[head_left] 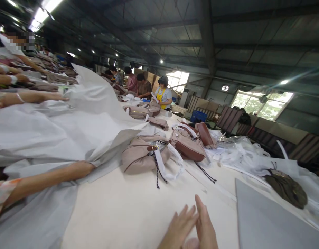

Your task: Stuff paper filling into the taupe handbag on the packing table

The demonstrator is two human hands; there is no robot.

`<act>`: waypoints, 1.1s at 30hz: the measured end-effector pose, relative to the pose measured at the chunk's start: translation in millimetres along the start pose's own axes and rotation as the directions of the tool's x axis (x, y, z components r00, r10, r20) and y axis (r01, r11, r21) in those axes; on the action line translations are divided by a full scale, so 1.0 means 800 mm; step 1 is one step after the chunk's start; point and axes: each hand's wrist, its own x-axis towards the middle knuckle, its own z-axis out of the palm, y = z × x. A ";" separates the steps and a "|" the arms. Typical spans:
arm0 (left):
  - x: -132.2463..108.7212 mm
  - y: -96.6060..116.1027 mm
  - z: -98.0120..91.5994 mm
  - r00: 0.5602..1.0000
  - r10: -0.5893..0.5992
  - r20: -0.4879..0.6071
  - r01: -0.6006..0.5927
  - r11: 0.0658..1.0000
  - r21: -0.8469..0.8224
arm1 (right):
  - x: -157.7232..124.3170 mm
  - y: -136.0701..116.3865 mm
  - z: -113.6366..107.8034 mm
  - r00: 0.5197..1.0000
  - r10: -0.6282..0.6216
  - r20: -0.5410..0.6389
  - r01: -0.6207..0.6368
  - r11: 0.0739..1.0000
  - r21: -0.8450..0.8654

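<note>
My left hand and my right hand are at the bottom edge of the view, side by side and touching, fingers stretched out over the cream table. Neither hand holds anything. The nearest thing is a grey sheet lying flat just to the right of my right hand. Farther up the table a beige bag with a white strap and a dark cord lies on its side. A brown bag sits right beside it.
A co-worker's arm at the left grips large white paper sheets. An olive bag lies at the right among clear plastic wrappers. More bags and several people line the table's far end.
</note>
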 end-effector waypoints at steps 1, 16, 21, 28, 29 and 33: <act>0.006 -0.013 -0.024 0.998 -0.021 -0.054 0.028 0.992 0.126 | 0.013 0.004 0.003 1.000 0.026 -0.007 -0.026 1.000 -0.001; 0.046 -0.083 -0.134 0.935 -0.115 -0.334 0.276 0.828 0.488 | 0.288 -0.011 0.075 0.912 -0.246 0.330 0.401 0.351 -0.846; 0.046 -0.077 -0.129 0.926 -0.134 -0.353 0.279 0.873 0.399 | 0.349 -0.013 0.114 0.907 -0.247 0.341 0.407 0.312 -0.858; 0.050 -0.109 -0.117 0.936 -0.139 -0.324 0.263 0.887 0.380 | 0.389 -0.002 0.124 0.885 -0.212 0.416 0.461 0.261 -0.848; 0.050 -0.114 -0.116 0.936 -0.126 -0.329 0.254 0.890 0.380 | 0.395 -0.009 0.119 0.890 -0.211 0.404 0.450 0.264 -0.853; 0.046 -0.119 -0.113 0.919 -0.076 -0.387 0.230 0.900 0.370 | 0.413 -0.062 0.066 0.934 -0.300 0.192 0.308 0.409 -0.859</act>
